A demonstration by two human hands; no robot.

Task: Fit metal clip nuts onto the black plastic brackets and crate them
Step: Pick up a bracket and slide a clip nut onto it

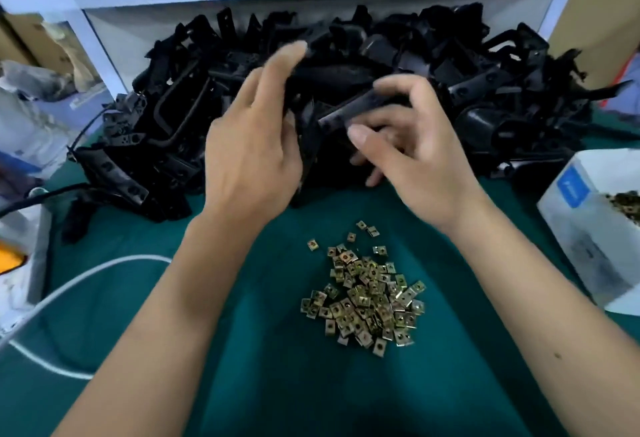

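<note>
A big heap of black plastic brackets [502, 66] fills the back of the green table. One black bracket [349, 112] is lifted at the front of the heap. My right hand [412, 156] grips its flat perforated arm between thumb and curled fingers. My left hand [252, 138] holds the same bracket's other side, fingers stretched up along it, slightly blurred. A loose pile of brass-coloured metal clip nuts [367, 294] lies on the green mat [138, 298] just in front of my wrists. No crate is in view.
A white box [581, 228] holding more clip nuts stands at the right edge. A white cable [69, 284] and a black cable [38, 197] cross the left side, by plastic bags. A white shelf frame [100, 55] rises behind the heap.
</note>
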